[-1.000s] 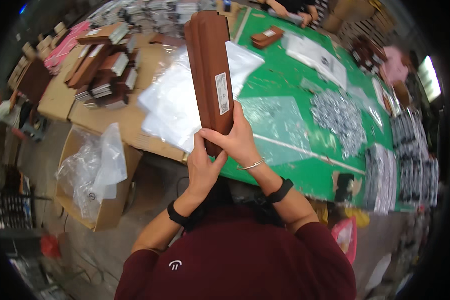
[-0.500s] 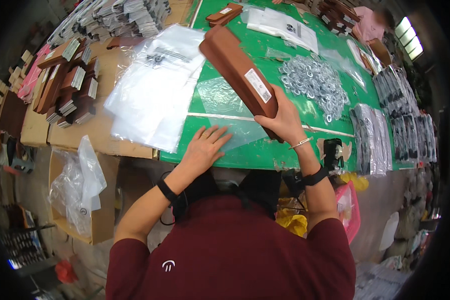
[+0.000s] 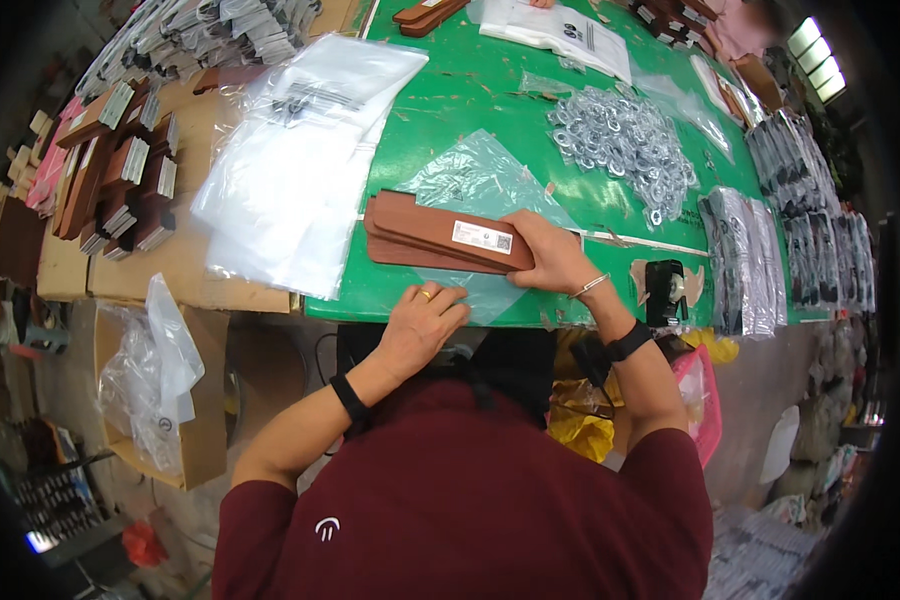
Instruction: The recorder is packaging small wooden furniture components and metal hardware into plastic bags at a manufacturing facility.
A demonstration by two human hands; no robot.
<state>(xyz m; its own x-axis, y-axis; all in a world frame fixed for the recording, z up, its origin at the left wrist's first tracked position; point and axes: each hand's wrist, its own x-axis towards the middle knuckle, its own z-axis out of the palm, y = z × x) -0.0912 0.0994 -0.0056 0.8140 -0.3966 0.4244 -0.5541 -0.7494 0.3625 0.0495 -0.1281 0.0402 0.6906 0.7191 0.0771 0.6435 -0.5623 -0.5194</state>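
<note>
Right hand (image 3: 553, 256) clutched the 3 o'clock end of the brown pieces (image 3: 420, 228), which lay over a thin clear sheet (image 3: 475, 165) on the green counter (image 3: 450, 95). The left hand (image 3: 420, 328) was near them at 6 o'clock with its fingers bent, but I could not tell if it pinched anything. It seemed best to squeeze the pieces snugly so they did not slide apart, and to keep the sheet flat and smooth.
</note>
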